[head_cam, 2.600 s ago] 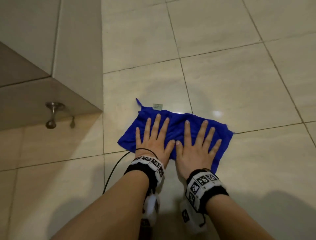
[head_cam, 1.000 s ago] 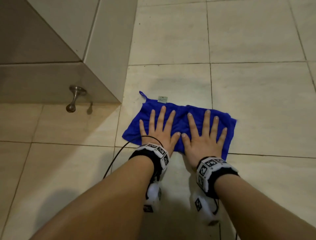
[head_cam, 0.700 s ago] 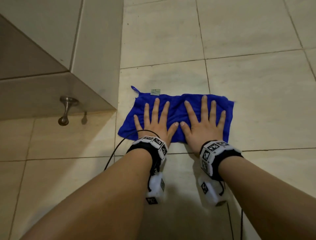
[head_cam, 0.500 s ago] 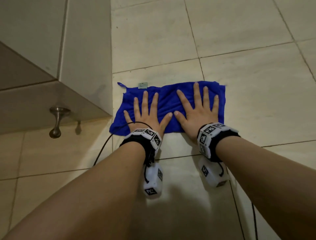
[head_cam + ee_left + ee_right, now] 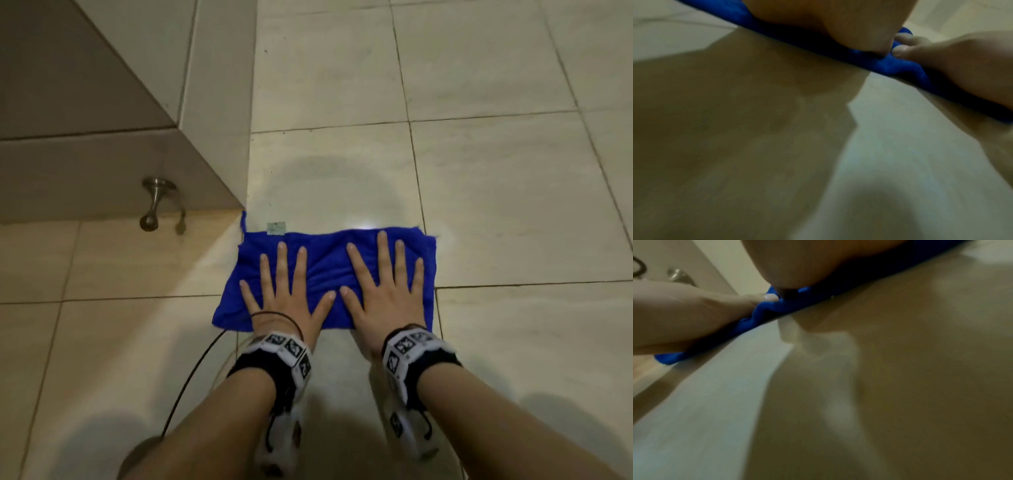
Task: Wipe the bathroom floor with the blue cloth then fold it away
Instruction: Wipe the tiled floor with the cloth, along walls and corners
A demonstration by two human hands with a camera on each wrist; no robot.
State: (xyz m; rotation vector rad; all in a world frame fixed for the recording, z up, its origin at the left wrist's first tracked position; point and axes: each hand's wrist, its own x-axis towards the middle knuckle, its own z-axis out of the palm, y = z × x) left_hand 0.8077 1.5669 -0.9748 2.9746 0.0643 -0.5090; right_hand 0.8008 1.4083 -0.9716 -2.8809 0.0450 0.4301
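The blue cloth [image 5: 325,270] lies flat on the pale tiled floor [image 5: 496,192], a small white label at its far left edge. My left hand [image 5: 284,294] presses its left half with fingers spread and straight. Beside it, thumbs nearly touching, my right hand [image 5: 387,284] presses the right half the same way. In the left wrist view the cloth [image 5: 890,65] is a blue strip under my palm, with the other hand's thumb on it. The right wrist view shows the cloth [image 5: 777,308] bunched slightly between the two thumbs.
A tiled wall corner [image 5: 212,102] juts out at the left, its edge almost touching the cloth's far left corner. A metal door stop [image 5: 154,202] sticks out of that wall near the floor. A black cable [image 5: 191,383] trails from my left wrist.
Both hands have pushed the cloth forward and a little left across the tiles, so its far left corner now sits by the wall corner. The hands stay flat on it throughout.
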